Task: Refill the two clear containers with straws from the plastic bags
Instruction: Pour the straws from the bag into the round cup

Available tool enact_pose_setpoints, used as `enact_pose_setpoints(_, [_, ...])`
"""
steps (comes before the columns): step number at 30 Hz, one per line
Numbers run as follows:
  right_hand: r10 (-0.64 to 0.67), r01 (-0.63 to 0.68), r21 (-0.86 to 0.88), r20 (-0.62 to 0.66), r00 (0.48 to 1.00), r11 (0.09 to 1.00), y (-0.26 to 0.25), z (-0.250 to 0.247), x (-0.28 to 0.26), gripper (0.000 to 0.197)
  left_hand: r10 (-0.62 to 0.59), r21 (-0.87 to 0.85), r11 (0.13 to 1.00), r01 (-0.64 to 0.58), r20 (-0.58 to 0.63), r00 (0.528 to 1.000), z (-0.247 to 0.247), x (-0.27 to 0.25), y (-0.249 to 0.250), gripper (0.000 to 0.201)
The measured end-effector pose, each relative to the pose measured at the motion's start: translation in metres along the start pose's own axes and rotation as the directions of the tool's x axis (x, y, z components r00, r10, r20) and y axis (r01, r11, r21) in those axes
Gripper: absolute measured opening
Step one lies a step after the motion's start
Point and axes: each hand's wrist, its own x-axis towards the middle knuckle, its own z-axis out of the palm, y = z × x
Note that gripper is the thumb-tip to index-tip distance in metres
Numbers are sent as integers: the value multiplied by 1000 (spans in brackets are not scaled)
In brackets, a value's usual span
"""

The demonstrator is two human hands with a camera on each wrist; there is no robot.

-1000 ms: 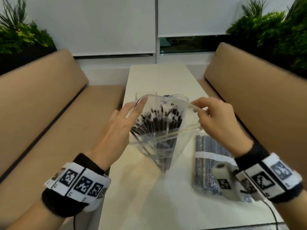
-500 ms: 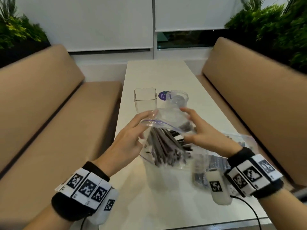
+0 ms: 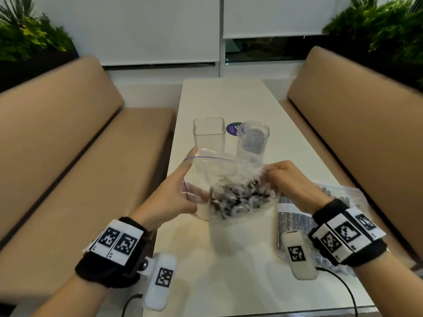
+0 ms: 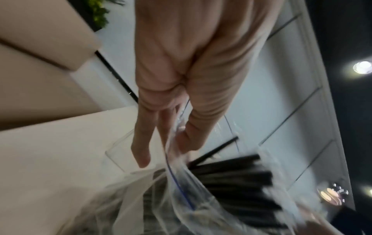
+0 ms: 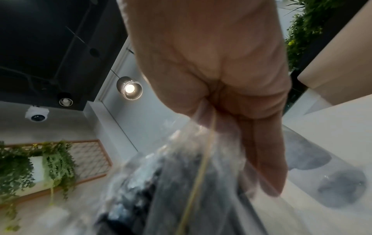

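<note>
A clear zip bag (image 3: 229, 177) holding black straws (image 3: 238, 197) hangs just above the white table (image 3: 229, 99), stretched between both hands. My left hand (image 3: 190, 179) pinches the bag's left rim, thumb on one side and fingers on the other, as the left wrist view shows at the rim (image 4: 177, 132). My right hand (image 3: 271, 177) grips the right rim, fingers curled over the plastic (image 5: 221, 127). Behind the bag stand an empty square clear container (image 3: 209, 136) and a round clear container (image 3: 253, 140). A second bag of straws (image 3: 295, 223) lies flat on the table under my right wrist.
A purple round sticker (image 3: 232, 129) lies between the two containers. Tan bench seats (image 3: 80, 168) flank the narrow table on both sides. Plants (image 3: 389, 26) sit behind the seat backs. Cables trail from both wrist units at the near table edge.
The bag has come down from in front of the containers to just above the table and nearer to me. Both hands followed, pulling its mouth wider apart.
</note>
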Motion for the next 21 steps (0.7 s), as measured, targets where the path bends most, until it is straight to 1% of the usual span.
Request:
enact_pose_setpoints(1, [18, -18, 14, 18, 1000, 1000, 1, 0, -1, 34, -2, -45, 999, 2, 12, 1000, 2, 1, 0, 118])
enact_pose_setpoints(2, [40, -43, 67, 39, 998, 997, 2, 0, -1, 33, 3, -81, 997, -1, 18, 1000, 5, 1, 1, 117])
enact_pose_setpoints(3, [54, -60, 141, 49, 997, 988, 1, 0, -2, 32, 8, -106, 994, -6, 17, 1000, 5, 2, 0, 114])
enact_pose_setpoints(5, [86, -87, 311, 18, 996, 946, 1, 2, 0, 31, 15, -143, 990, -8, 46, 999, 3, 3, -5, 107])
enact_pose_setpoints(7, [117, -107, 491, 11, 993, 865, 3, 7, 5, 37, 1, -180, 984, 15, 88, 996, 4, 4, -12, 110])
enact_pose_setpoints(8, [132, -120, 566, 21, 991, 815, 4, 11, 8, 35, -5, -211, 977, 28, 105, 994, 6, 4, -15, 115])
enact_pose_setpoints(9, [157, -147, 653, 44, 987, 743, 5, 15, 10, 32, -6, -235, 972, 32, 107, 994, 9, 4, -19, 118])
enact_pose_setpoints(11, [184, -208, 756, 118, 976, 620, 12, 21, 10, 35, 13, -261, 965, 5, 68, 998, 16, 5, -27, 118])
enact_pose_setpoints(12, [180, -235, 765, 157, 971, 599, 18, 23, 11, 34, -12, -272, 962, 20, 31, 999, 20, 7, -32, 113])
enact_pose_setpoints(13, [173, -249, 738, 179, 968, 627, 24, 25, 10, 29, -57, -284, 958, 51, -13, 998, 24, 8, -36, 103])
enact_pose_setpoints(14, [182, -252, 668, 174, 968, 700, 32, 27, 9, 23, -113, -292, 952, 91, -60, 992, 29, 11, -41, 85])
enact_pose_setpoints(15, [188, -254, 559, 175, 967, 789, 38, 29, 8, 20, -163, -284, 950, 127, -107, 981, 34, 14, -45, 66])
enact_pose_setpoints(16, [197, -263, 441, 191, 962, 858, 43, 31, 6, 24, -212, -277, 946, 168, -137, 968, 40, 17, -51, 56])
enact_pose_setpoints(17, [202, -265, 351, 206, 957, 898, 47, 34, 5, 31, -247, -284, 939, 196, -157, 956, 46, 21, -56, 56])
enact_pose_setpoints(18, [198, -267, 306, 240, 950, 914, 49, 36, 3, 39, -272, -303, 930, 209, -182, 945, 51, 25, -60, 60])
enact_pose_setpoints(19, [178, -260, 294, 280, 943, 920, 49, 36, 1, 46, -281, -334, 922, 198, -221, 934, 55, 29, -63, 60])
enact_pose_setpoints(21, [99, -194, 277, 323, 941, 941, 46, 31, -4, 60, -272, -405, 903, 142, -284, 919, 58, 33, -59, 47])
